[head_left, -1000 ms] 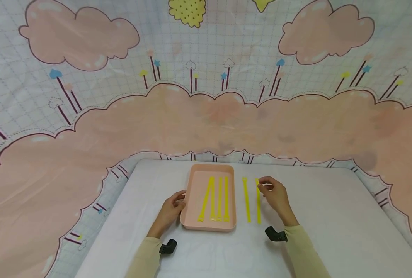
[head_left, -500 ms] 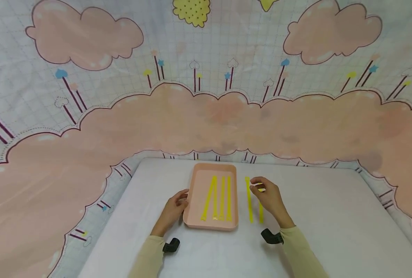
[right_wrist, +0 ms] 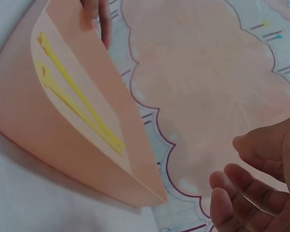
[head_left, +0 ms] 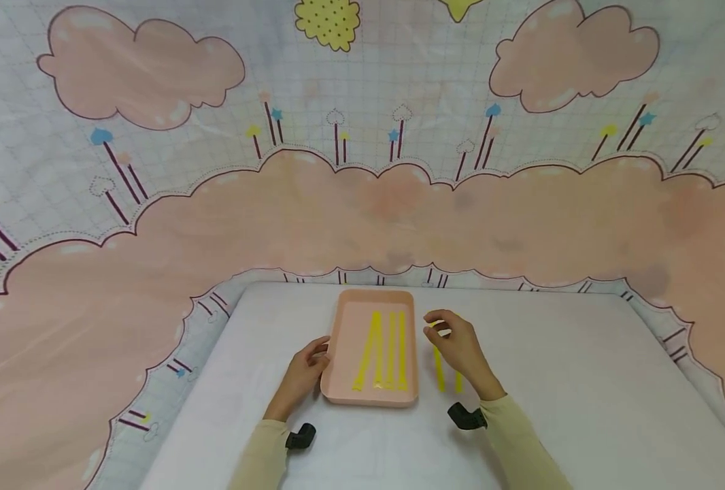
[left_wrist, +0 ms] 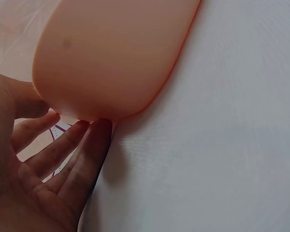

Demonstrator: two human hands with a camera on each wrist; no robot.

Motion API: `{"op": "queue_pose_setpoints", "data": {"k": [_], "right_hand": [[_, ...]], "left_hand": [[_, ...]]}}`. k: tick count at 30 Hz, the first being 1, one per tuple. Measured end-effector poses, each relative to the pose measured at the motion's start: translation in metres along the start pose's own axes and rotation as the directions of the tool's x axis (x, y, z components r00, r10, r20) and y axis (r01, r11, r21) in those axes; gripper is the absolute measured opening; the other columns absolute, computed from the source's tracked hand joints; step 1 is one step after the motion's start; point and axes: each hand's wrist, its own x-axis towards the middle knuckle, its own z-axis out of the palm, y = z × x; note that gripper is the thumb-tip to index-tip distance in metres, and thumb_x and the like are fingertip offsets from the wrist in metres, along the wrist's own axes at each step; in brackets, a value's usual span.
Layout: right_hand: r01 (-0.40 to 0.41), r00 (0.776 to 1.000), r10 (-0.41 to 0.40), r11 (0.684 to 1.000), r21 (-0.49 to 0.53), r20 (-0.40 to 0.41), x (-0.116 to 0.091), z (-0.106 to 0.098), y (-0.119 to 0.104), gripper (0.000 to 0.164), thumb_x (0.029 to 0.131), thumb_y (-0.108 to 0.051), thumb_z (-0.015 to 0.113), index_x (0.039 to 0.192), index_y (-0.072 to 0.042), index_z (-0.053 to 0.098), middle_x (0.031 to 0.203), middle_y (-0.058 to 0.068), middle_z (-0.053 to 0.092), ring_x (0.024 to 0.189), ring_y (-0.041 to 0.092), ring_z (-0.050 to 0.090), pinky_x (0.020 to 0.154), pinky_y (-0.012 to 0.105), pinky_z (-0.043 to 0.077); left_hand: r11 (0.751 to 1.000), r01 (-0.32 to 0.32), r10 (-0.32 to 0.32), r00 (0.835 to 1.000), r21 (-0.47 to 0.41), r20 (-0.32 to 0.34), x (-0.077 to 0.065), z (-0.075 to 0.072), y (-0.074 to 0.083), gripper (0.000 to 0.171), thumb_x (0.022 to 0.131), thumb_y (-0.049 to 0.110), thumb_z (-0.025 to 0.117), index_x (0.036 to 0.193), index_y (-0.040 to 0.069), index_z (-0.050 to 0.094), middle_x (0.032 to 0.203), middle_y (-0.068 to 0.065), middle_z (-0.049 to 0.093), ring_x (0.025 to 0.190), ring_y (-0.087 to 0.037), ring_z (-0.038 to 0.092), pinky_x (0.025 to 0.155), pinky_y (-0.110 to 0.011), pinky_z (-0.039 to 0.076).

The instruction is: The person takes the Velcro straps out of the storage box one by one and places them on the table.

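Note:
A pink tray (head_left: 343, 357) lies on the white table, holding several long thin yellow strips (head_left: 402, 350) with small notched ends. My left hand (head_left: 303, 373) is at its left side; in the left wrist view the thumb and fingers (left_wrist: 94, 145) hold the tray's rim and wall. Right of the tray, two more yellow strips (head_left: 439, 373) lie on the table, their upper parts partly covered by my right hand (head_left: 462, 344). That hand hovers over them, thumb and index finger apart. Nothing shows between its fingers in the right wrist view.
The white table (head_left: 583, 388) extends around the tray. A patterned cloth (head_left: 362, 218) with pink clouds hangs behind and beside it. Each wrist wears a black camera mount (head_left: 467, 416).
My right hand has moved left, from the outer loose strip to the one nearer the tray. Both loose strips still lie on the table. My left hand keeps its place on the tray.

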Motion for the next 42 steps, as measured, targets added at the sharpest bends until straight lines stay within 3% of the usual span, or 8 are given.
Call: {"op": "queue_pose_setpoints", "data": {"k": [13,20,29,37,42], "right_hand": [[0.021,0.995,-0.019,1.000,-0.021,0.099,-0.001,0.019,-0.008,0.023,0.091,-0.010,0.069,0.114,-0.007,0.067,0.110,0.008,0.069,0.093,0.021,0.066,0.072,0.026,0.054],[0.117,0.980,-0.105,0.991,-0.061,0.169,0.000,0.029,-0.017,0.022,0.091,-0.012,0.070,0.112,-0.009,0.066,0.109,0.006,0.069,0.090,0.017,0.066,0.069,0.022,0.051],[0.299,0.928,-0.257,0.946,-0.128,0.270,0.008,0.045,-0.030,0.022,0.088,-0.011,0.073,0.109,-0.009,0.066,0.107,0.006,0.068,0.088,0.019,0.066,0.065,0.019,0.049],[0.363,0.878,-0.263,0.910,-0.200,0.401,0.013,0.056,-0.036,0.024,0.088,-0.011,0.073,0.112,-0.011,0.066,0.113,0.002,0.064,0.098,0.024,0.065,0.081,0.033,0.055],[0.404,0.846,-0.249,0.876,-0.262,0.471,0.017,0.060,-0.040,0.024,0.089,-0.012,0.072,0.113,-0.011,0.066,0.115,0.002,0.063,0.103,0.023,0.064,0.088,0.036,0.055]], "left_hand": [[1.000,-0.009,0.009,1.000,-0.006,-0.002,-0.002,-0.001,0.003,0.044,0.097,0.010,0.059,0.140,0.010,0.053,0.131,-0.020,0.060,0.116,-0.035,0.062,0.091,-0.040,0.055],[1.000,-0.008,0.008,1.000,-0.006,-0.003,-0.004,0.000,0.006,0.044,0.097,0.010,0.058,0.140,0.011,0.053,0.131,-0.020,0.060,0.115,-0.034,0.062,0.093,-0.043,0.054],[1.000,-0.008,0.008,1.000,0.004,-0.005,-0.001,-0.003,0.002,0.044,0.097,0.011,0.059,0.141,0.013,0.053,0.131,-0.018,0.060,0.115,-0.033,0.062,0.094,-0.042,0.054],[1.000,-0.005,0.005,1.000,-0.011,-0.001,-0.005,-0.003,0.008,0.044,0.096,0.010,0.058,0.140,0.008,0.053,0.130,-0.022,0.060,0.117,-0.036,0.061,0.093,-0.043,0.054],[1.000,-0.003,0.003,1.000,0.002,-0.005,-0.005,-0.003,0.007,0.044,0.097,0.010,0.058,0.141,0.010,0.053,0.131,-0.020,0.060,0.117,-0.035,0.062,0.095,-0.044,0.054]]}}
